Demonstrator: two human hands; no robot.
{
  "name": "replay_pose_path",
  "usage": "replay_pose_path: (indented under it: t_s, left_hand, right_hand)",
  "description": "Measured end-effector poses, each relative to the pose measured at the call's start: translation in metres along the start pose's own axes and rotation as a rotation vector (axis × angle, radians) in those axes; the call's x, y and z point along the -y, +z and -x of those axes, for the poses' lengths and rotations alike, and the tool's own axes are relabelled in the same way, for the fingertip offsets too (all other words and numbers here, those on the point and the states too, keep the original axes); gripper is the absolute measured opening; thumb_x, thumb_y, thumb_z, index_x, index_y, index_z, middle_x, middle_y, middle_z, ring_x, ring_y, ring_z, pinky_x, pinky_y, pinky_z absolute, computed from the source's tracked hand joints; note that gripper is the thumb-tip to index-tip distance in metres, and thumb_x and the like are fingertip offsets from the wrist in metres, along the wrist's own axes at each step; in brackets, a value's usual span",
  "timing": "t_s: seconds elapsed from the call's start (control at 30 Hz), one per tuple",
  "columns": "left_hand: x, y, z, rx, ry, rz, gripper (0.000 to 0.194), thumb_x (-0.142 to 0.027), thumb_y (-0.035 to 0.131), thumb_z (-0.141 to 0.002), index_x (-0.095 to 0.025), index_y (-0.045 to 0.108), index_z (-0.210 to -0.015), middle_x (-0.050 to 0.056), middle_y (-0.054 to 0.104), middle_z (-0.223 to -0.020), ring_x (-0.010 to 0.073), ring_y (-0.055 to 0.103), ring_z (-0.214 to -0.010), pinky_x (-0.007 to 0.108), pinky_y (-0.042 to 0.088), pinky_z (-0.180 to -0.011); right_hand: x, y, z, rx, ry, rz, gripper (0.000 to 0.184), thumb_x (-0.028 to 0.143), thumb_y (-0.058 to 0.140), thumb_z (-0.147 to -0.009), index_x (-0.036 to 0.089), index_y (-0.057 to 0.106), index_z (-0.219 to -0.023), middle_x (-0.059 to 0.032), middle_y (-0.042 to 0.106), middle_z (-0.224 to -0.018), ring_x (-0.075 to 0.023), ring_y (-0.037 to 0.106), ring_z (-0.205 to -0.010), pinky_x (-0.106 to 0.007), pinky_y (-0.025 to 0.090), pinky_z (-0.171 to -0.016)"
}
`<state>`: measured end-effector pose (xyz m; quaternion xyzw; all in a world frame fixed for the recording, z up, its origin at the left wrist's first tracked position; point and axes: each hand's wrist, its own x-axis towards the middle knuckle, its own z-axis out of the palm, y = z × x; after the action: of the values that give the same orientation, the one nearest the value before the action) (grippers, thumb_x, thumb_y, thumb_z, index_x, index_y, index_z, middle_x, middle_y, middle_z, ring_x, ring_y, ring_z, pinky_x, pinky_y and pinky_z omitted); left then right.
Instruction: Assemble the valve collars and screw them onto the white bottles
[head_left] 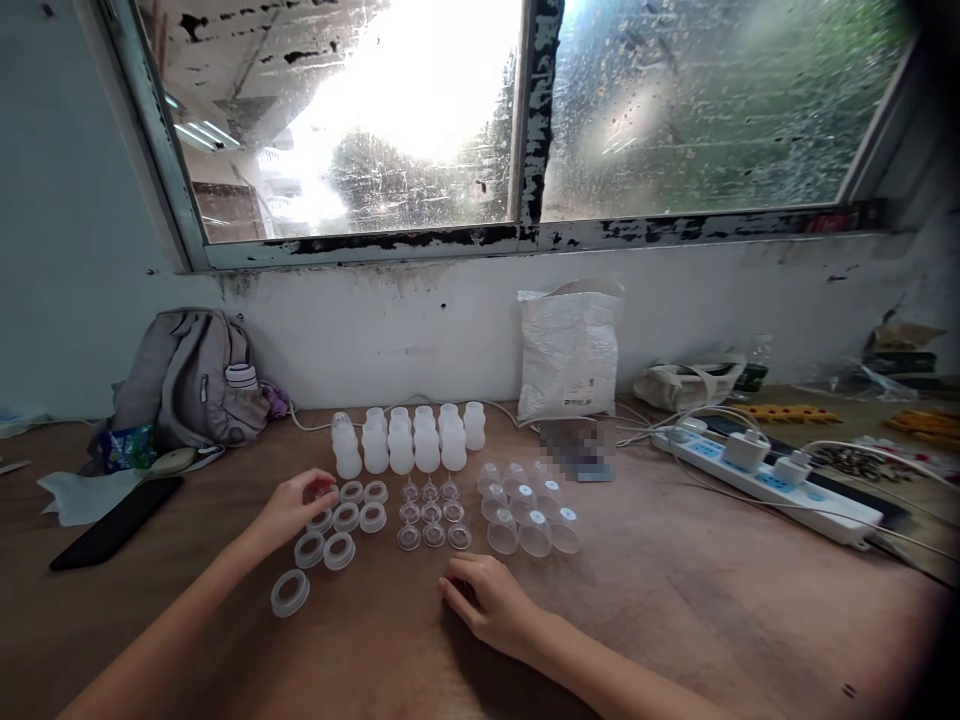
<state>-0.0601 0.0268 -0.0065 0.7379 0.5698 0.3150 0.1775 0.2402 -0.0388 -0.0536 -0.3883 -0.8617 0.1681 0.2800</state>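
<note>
Clear plastic screw rings (339, 551) for baby bottles lie in loose rows on the brown table. My left hand (296, 505) reaches over the back left of them, its fingertips closed on one ring (328, 493), which they partly hide. One more ring (290, 593) lies apart, nearer to me. Right of the rings stand several clear silicone nipples (431, 513), tips up. Several clear caps (534, 535) are grouped further right. My right hand (486, 603) rests on the table in front of the nipples and caps, fingers curled in, nothing visible in them.
White bottles (401, 452) stand in two rows behind the rings. A white plastic bag (568, 355) leans on the wall. At the right lies a power strip (772, 488) with cables. A black phone (116, 523) and grey backpack (184, 380) are at the left.
</note>
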Motion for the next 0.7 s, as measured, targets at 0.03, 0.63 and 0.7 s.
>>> replay_pose_path:
  t_s: [0.03, 0.63, 0.7]
  left_hand:
    - [-0.007, -0.004, 0.016, 0.063, 0.033, -0.054, 0.035, -0.047, 0.048, -0.072, -0.018, 0.056, -0.089, 0.005, 0.06, -0.088, 0.0204, 0.056, -0.082, 0.028, 0.045, -0.068]
    - [-0.023, -0.005, 0.092, -0.345, 0.148, -0.294, 0.033, -0.043, 0.051, -0.073, -0.023, 0.046, -0.098, 0.002, 0.06, -0.088, 0.0173, 0.059, -0.076, 0.028, 0.047, -0.069]
    - [-0.039, 0.0, 0.079, -0.412, 0.222, -0.224, 0.034, -0.04, 0.052, -0.073, -0.022, 0.045, -0.101, 0.002, 0.06, -0.089, 0.0158, 0.059, -0.075, 0.028, 0.047, -0.07]
  right_hand:
    - [0.0, 0.0, 0.0, 0.005, 0.006, 0.003, 0.022, 0.021, 0.04, -0.079, 0.016, 0.048, -0.06, -0.0026, 0.053, -0.062, -0.0105, 0.045, -0.056, -0.02, 0.031, -0.052]
    - [-0.006, -0.001, -0.001, -0.29, 0.121, -0.148, 0.017, 0.01, 0.041, -0.072, 0.017, 0.047, -0.086, 0.0026, 0.048, -0.059, -0.0099, 0.046, -0.051, -0.019, 0.036, -0.051]
    - [-0.007, 0.0, -0.002, -0.32, 0.152, -0.166, 0.018, 0.011, 0.041, -0.072, 0.017, 0.047, -0.089, 0.0021, 0.049, -0.06, -0.0104, 0.047, -0.051, -0.02, 0.036, -0.051]
